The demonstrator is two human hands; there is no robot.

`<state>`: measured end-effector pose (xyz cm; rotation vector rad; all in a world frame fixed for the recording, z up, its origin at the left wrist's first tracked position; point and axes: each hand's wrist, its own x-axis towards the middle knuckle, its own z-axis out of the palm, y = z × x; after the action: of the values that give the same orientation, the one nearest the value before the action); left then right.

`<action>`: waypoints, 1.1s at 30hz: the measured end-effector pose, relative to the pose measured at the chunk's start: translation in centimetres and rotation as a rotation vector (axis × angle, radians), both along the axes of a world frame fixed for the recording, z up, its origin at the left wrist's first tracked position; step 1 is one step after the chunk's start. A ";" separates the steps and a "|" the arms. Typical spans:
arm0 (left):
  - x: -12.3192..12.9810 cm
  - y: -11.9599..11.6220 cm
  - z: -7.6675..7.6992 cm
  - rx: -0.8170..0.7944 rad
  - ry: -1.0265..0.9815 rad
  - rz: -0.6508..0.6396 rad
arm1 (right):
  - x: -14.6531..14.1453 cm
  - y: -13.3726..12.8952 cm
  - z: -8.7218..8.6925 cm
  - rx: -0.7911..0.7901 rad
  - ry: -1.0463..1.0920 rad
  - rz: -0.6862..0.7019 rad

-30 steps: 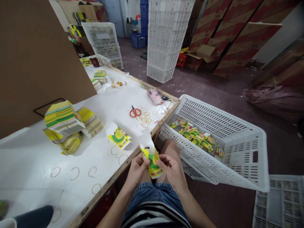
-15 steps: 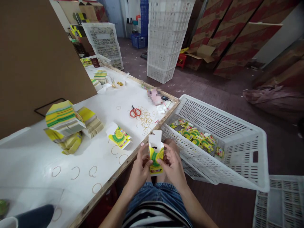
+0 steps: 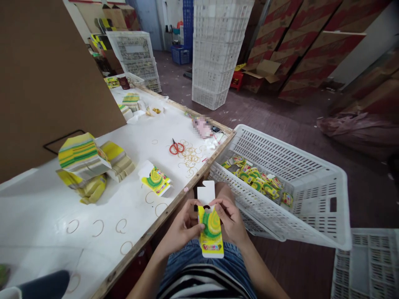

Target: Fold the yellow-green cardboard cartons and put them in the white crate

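A yellow-green carton [image 3: 212, 232] with white flaps is held above the lap, its long white flap standing up at the top. My left hand [image 3: 187, 222] grips its left side, thumb on the printed front. At the upper right edge my right hand [image 3: 229, 218] pinches it near the opening. Another small stack of flat cartons [image 3: 156, 179] lies on the white table [image 3: 118, 199] to the left. Bundled cartons [image 3: 82, 155] are piled farther left.
Red-handled scissors [image 3: 176, 147] and rubber bands [image 3: 191, 155] lie on the table. A white crate [image 3: 289, 166] holding small yellow-green packs [image 3: 257, 182] stands at the right. Stacked white crates [image 3: 218, 54] rise behind. A brown board [image 3: 52, 70] borders the left.
The carton has come lower and closer to my body, showing more of its front. My right hand has moved to its upper edge, while my left hand stays on the left side.
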<state>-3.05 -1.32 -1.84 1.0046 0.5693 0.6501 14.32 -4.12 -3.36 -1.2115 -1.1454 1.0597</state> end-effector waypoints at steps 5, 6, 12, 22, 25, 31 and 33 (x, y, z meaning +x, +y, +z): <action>-0.4 -0.3 0.3 -0.042 -0.015 -0.002 | -0.1 0.1 0.6 0.018 -0.061 0.016; -0.4 -0.4 0.3 -0.048 -0.016 -0.010 | -0.1 0.2 0.5 0.018 -0.064 0.014; -0.3 -0.2 -0.3 -0.020 -0.001 0.036 | -0.2 0.2 -0.4 0.037 -0.040 -0.054; -0.4 0.2 -0.9 0.161 0.195 0.103 | 1.0 0.4 -1.1 0.130 -0.133 -0.061; -0.2 0.0 -0.8 0.241 0.314 0.159 | 1.1 0.2 -0.3 0.032 -0.105 0.025; -0.1 -0.1 -0.5 0.317 0.380 0.159 | -0.1 0.3 -0.1 -0.130 -0.103 0.055; -0.1 -0.1 -0.5 0.315 0.368 0.138 | -0.3 0.4 -0.7 -0.134 -0.119 0.018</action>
<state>-3.17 -1.44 -2.31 1.4047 0.8834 0.6948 14.01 -3.75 -4.07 -1.3871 -1.1934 1.1040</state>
